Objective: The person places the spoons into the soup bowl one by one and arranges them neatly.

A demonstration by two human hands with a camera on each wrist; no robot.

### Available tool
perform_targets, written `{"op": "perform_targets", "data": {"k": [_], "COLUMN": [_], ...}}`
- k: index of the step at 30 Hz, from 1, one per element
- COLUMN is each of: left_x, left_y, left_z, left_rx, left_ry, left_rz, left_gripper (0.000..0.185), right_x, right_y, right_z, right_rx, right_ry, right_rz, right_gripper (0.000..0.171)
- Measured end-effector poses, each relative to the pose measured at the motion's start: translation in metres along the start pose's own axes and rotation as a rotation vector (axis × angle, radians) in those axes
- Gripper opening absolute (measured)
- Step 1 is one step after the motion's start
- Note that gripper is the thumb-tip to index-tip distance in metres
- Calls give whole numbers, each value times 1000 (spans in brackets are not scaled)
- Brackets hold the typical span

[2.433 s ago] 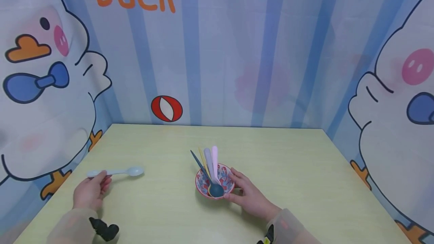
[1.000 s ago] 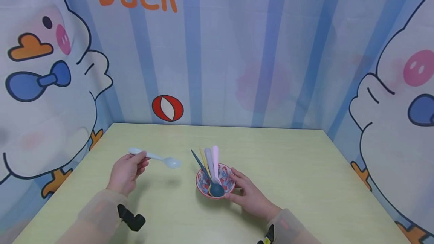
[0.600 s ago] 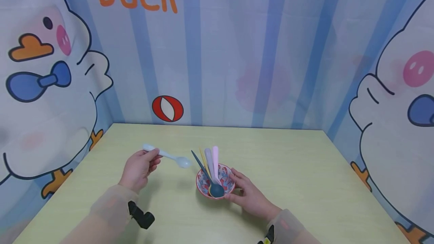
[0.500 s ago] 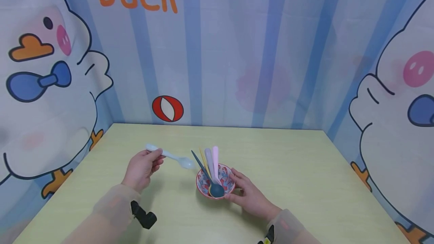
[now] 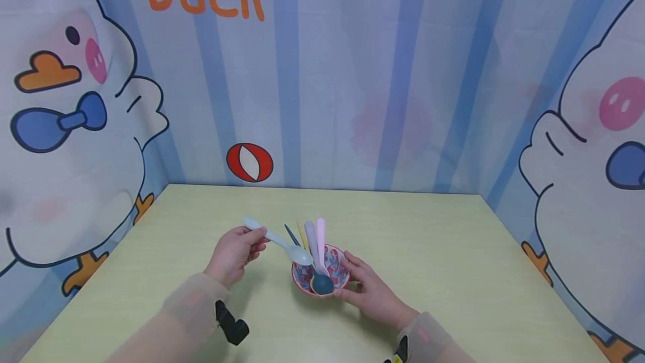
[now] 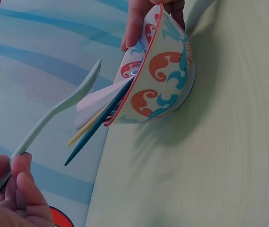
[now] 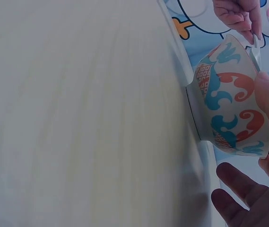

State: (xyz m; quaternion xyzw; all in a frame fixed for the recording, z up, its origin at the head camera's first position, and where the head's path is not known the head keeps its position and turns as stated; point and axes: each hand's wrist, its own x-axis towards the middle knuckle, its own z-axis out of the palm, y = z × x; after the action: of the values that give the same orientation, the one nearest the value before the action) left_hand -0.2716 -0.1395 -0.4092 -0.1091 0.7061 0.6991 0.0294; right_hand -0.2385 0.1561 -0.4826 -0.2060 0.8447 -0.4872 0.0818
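My left hand [image 5: 235, 254] pinches a pale blue spoon [image 5: 276, 240] by its handle between thumb and fingers. The spoon is raised above the table, and its bowl end overlaps the left rim of a patterned bowl [image 5: 339, 266] in the head view. In the left wrist view the spoon [image 6: 54, 109] stands apart from the bowl's rim. My right hand [image 5: 375, 293] grips the bowl's right side at the rim. Inside the bowl lean a dark teal spoon [image 5: 321, 284], a yellow utensil [image 5: 302, 234], a lilac handle [image 5: 311, 237] and a pink handle [image 5: 320, 234].
The pale wooden-looking table [image 5: 433, 240] extends around the bowl. A blue striped curtain [image 5: 332, 71] with printed ducks stands behind it and along both sides. Black wrist devices [image 5: 233, 325] are strapped over the sheer sleeves [image 5: 194, 301].
My left hand has lifted the pale blue spoon off the table at the left and carried it right, to the bowl's left rim. My right hand and the bowl have stayed in place.
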Motion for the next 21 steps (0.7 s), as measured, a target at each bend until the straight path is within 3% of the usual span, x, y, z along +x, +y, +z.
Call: {"op": "perform_targets", "data": {"k": [21], "left_x": [1], "left_y": [-21], "left_z": [31], "left_rx": [40], "left_ry": [-87], "left_rz": [-2], "left_gripper": [22], "right_x": [1], "right_y": [0], "right_z": [1], "right_rx": [4], "right_ry": [-1], "right_rz": [10], "right_gripper": [77]}}
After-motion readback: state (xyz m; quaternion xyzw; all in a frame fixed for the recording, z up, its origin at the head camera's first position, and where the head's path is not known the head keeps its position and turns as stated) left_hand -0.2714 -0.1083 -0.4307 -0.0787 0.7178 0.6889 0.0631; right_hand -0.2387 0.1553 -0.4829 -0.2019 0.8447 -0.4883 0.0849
